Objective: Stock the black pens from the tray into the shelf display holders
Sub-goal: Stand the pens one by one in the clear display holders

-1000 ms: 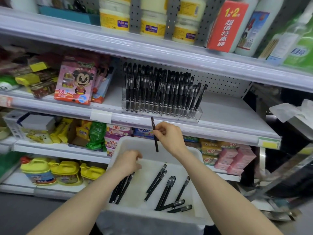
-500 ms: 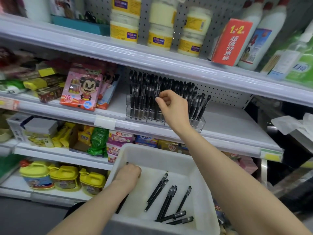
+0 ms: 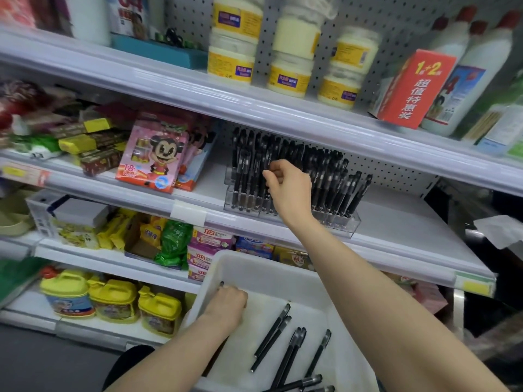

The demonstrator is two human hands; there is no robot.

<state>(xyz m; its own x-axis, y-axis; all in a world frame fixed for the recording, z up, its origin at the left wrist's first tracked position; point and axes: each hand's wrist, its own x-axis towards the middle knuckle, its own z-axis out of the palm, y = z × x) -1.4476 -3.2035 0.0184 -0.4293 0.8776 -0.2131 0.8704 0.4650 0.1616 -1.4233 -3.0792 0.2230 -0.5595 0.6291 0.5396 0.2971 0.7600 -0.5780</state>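
Standing upright in the clear display holder (image 3: 339, 222), rows of stocked pens (image 3: 334, 176) are being shown on the white middle shelf (image 3: 396, 222), in front of a grey pegboard (image 3: 402, 176). The right hand (image 3: 285, 188) is being held against the front rows, fingers curled. Its thumb and forefinger are being pressed together on the top of an upright pen (image 3: 265, 195) seated in the holder.

Lower down, a white tray (image 3: 254, 261) is sitting in front of the shelving, and loose black pens (image 3: 285, 349) are lying slantwise on its floor toward the right side. The left hand (image 3: 226, 306) is being rested in the tray's left corner, knuckles up. Its fingers are being curled round a pen end (image 3: 221, 283) whose black tip is showing just above the knuckles. How many pens are being gripped there cannot be told.

Left of the holder, a pink cartoon-figure box (image 3: 152, 157) is being displayed upright beside brown and yellow packets (image 3: 85, 148). On the top shelf (image 3: 254, 106), cream jars (image 3: 288, 77) with yellow labels are being stacked two high, with a red carton (image 3: 416, 89) and white bottles (image 3: 481, 69) to their right. Below the pen shelf, soap packs (image 3: 206, 244) and yellow jugs (image 3: 113, 301) are being stocked above a dark floor (image 3: 42, 363).
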